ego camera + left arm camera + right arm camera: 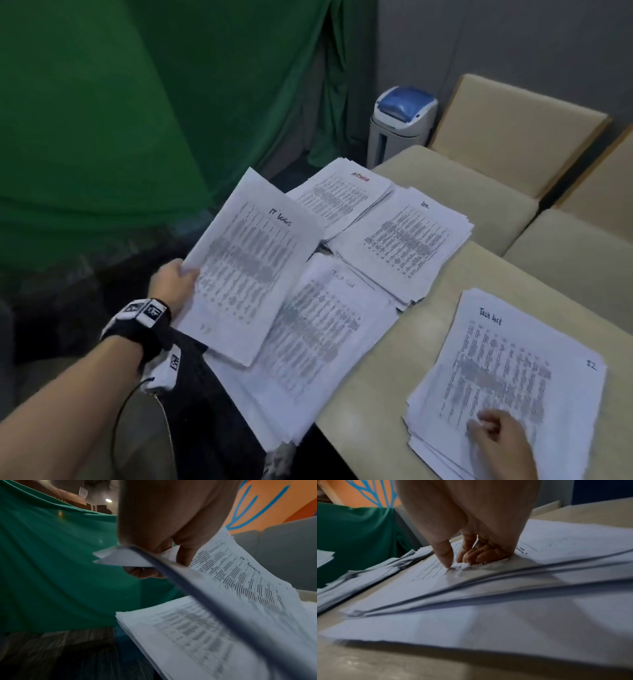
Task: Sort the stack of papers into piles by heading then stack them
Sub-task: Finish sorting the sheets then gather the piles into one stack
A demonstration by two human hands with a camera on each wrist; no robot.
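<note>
Here, thin curling sheets (253, 263), pinched.

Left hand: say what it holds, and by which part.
The left hand holds a thin sheaf headed "IT logs", pinched at its left long edge, thumb on the printed face, above the unsorted stack.

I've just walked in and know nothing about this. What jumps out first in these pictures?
Paper everywhere: the left hand holds up a sheet headed "IT logs" over the unsorted stack, while the right hand presses its fingertips on the "Task list" pile near the table's front edge. Behind lie two more piles, one headed in red, and a big green cloth hangs at the left.
</note>
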